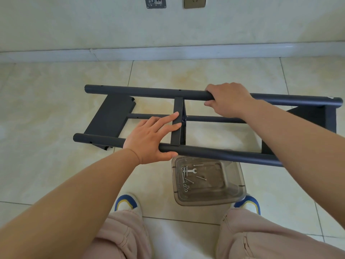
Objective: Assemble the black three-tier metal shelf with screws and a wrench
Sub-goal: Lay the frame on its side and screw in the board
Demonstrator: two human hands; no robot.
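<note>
Two hands steady our shelf [186, 120] on its side on the floor [56, 109]: right hand [227, 100] curls around the far pole [149, 91], left hand [151, 139] lies flat, fingers [168, 120] straight across the middle tier, thumb under the near pole [214, 152]; a tray [235, 184] with screws [186, 178] and wrench [190, 171] sits just behind our left thumb

The right forearm is covering part of the shelf's [179, 120] right-hand panel [317, 116] at the right of the frame, and the near tube is hiding the far rim of the clear bin [233, 184]. The screws [186, 179] and nuts [185, 188] in it are showing too small to count. The upper edge is cutting off two wall plates [194, 1].
</note>
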